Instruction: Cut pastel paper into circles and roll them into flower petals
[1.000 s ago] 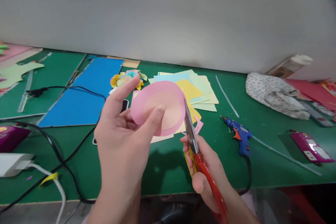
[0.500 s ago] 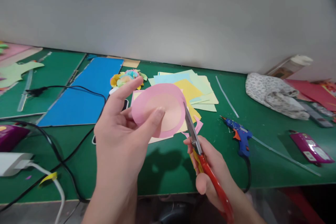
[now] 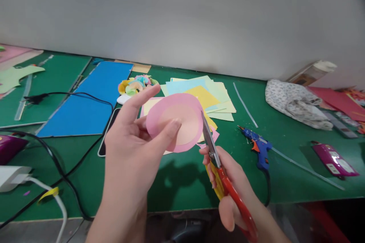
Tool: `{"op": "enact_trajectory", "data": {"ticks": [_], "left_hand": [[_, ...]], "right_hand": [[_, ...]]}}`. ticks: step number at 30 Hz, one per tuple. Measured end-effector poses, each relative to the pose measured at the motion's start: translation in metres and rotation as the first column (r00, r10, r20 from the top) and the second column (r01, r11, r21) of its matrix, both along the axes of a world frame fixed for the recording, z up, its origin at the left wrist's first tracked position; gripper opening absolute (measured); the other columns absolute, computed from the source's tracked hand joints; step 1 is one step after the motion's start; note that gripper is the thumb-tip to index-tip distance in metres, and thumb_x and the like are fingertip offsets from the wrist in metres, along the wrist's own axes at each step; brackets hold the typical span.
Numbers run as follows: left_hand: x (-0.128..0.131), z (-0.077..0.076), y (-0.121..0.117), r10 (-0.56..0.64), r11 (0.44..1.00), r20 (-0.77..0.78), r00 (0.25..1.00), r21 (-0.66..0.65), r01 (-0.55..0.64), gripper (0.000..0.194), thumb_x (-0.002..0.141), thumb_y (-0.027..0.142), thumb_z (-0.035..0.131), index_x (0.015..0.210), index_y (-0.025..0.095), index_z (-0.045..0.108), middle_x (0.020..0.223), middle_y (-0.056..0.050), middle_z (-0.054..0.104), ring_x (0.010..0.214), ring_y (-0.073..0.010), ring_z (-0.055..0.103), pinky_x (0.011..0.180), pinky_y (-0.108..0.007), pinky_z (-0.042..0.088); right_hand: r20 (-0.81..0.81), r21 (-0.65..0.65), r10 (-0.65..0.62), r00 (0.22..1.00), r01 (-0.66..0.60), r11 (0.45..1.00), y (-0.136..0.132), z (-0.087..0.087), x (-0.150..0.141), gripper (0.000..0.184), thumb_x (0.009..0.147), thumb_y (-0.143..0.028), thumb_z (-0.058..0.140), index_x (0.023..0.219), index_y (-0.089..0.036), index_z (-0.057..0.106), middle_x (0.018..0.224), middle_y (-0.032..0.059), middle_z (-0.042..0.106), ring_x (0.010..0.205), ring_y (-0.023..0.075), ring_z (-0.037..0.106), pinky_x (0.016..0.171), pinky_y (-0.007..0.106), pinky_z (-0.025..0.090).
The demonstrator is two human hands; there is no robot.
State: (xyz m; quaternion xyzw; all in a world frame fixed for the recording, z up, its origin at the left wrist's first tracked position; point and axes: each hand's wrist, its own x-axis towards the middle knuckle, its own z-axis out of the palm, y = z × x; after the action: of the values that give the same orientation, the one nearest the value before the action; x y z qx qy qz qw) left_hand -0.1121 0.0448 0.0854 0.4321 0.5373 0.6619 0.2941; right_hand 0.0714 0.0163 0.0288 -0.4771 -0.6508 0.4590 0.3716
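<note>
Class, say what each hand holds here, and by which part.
The left hand holds a pink disc with a paler disc over it, thumb near the middle, fingers behind. The right hand holds scissors by the red and yellow handles.

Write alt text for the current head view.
The left hand holds a pink paper disc with a peach circle on it, while the right hand holds scissors at the disc's edge. Paper sheets lie behind on a green table, a blue glue gun to the right.

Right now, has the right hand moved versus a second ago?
Yes: against the blue glue gun, the right hand has shifted slightly right, nearer to it, and lower in view.
</note>
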Motion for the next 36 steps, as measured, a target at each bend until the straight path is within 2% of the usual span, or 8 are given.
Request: {"op": "enact_trajectory", "data": {"ticks": [4,6,9,13,18,26,33,36], "left_hand": [[0.003,0.002,0.001,-0.012,1.0,0.052,0.999,-0.002,0.013,0.055,0.066,0.015,0.081,0.116,0.034,0.07,0.065,0.004,0.071,0.047,-0.0136,0.063,0.038,-0.019,0.053],[0.003,0.002,0.002,-0.019,1.0,0.045,0.999,-0.003,0.02,0.056,0.064,0.014,0.082,0.116,0.035,0.07,0.062,0.005,0.07,0.045,-0.013,0.062,0.037,-0.019,0.052],[0.0,0.0,0.003,-0.026,1.0,0.017,1.0,0.006,0.026,0.057,0.066,0.015,0.081,0.117,0.035,0.069,0.06,0.006,0.068,0.045,-0.012,0.062,0.037,-0.017,0.051],[-0.003,-0.004,0.002,-0.055,0.998,-0.006,0.998,0.032,0.055,0.057,0.067,0.017,0.082,0.12,0.035,0.068,0.061,0.005,0.069,0.044,-0.0114,0.061,0.038,-0.017,0.053],[-0.005,-0.003,0.004,-0.062,0.998,0.022,0.998,0.031,0.062,0.058,0.065,0.014,0.083,0.117,0.036,0.07,0.061,0.006,0.07,0.044,-0.0101,0.061,0.039,-0.015,0.053],[-0.003,0.002,0.004,-0.03,0.999,0.031,0.999,0.028,0.029,0.055,0.062,0.011,0.082,0.112,0.031,0.073,0.056,0.005,0.067,0.041,-0.0101,0.058,0.036,-0.015,0.051],[-0.004,-0.001,0.005,-0.081,0.997,0.039,0.996,0.019,0.08,0.056,0.063,0.012,0.082,0.115,0.032,0.072,0.062,0.003,0.071,0.043,-0.0122,0.062,0.037,-0.018,0.054],[-0.003,0.001,0.005,-0.06,0.998,0.056,0.997,-0.006,0.06,0.055,0.063,0.011,0.082,0.113,0.03,0.073,0.053,0.005,0.066,0.04,-0.0099,0.058,0.035,-0.015,0.051]], "right_hand": [[-0.061,-0.065,0.005,0.998,-0.009,0.998,-0.001,-0.001,0.001,0.087,0.06,-0.093,0.047,0.115,-0.027,0.064,0.09,0.0062,0.056,0.059,0.0159,0.047,0.047,0.028,0.042],[-0.076,-0.076,0.0,0.997,-0.006,0.997,-0.002,-0.001,0.002,0.084,0.06,-0.09,0.051,0.115,-0.028,0.064,0.09,0.0054,0.055,0.058,0.0149,0.045,0.047,0.027,0.041],[-0.089,-0.05,0.015,0.996,-0.019,0.999,-0.003,-0.002,0.004,0.088,0.053,-0.089,0.055,0.116,-0.029,0.064,0.09,0.0044,0.054,0.06,0.0147,0.044,0.049,0.026,0.04],[-0.07,-0.024,0.034,0.997,-0.035,0.999,-0.002,-0.004,0.007,0.091,0.051,-0.09,0.054,0.118,-0.029,0.064,0.091,0.0046,0.054,0.062,0.0161,0.045,0.05,0.027,0.042],[-0.018,-0.021,0.038,0.999,-0.038,0.999,-0.002,-0.003,0.008,0.092,0.051,-0.092,0.051,0.116,-0.027,0.063,0.088,0.0045,0.052,0.062,0.0162,0.046,0.047,0.026,0.04],[-0.017,-0.012,0.034,0.999,-0.034,0.999,-0.001,0.001,0.012,0.089,0.051,-0.091,0.054,0.113,-0.027,0.064,0.085,0.0033,0.052,0.069,0.0192,0.051,0.051,0.026,0.042],[-0.021,-0.036,0.043,0.999,-0.044,0.998,-0.002,0.001,0.016,0.089,0.049,-0.089,0.057,0.115,-0.029,0.064,0.085,0.0027,0.054,0.059,0.0145,0.043,0.045,0.024,0.037],[-0.02,-0.064,0.042,0.999,-0.043,0.997,-0.002,0.002,0.017,0.092,0.048,-0.092,0.055,0.113,-0.028,0.066,0.085,0.0034,0.054,0.057,0.0136,0.04,0.046,0.026,0.037]]}}
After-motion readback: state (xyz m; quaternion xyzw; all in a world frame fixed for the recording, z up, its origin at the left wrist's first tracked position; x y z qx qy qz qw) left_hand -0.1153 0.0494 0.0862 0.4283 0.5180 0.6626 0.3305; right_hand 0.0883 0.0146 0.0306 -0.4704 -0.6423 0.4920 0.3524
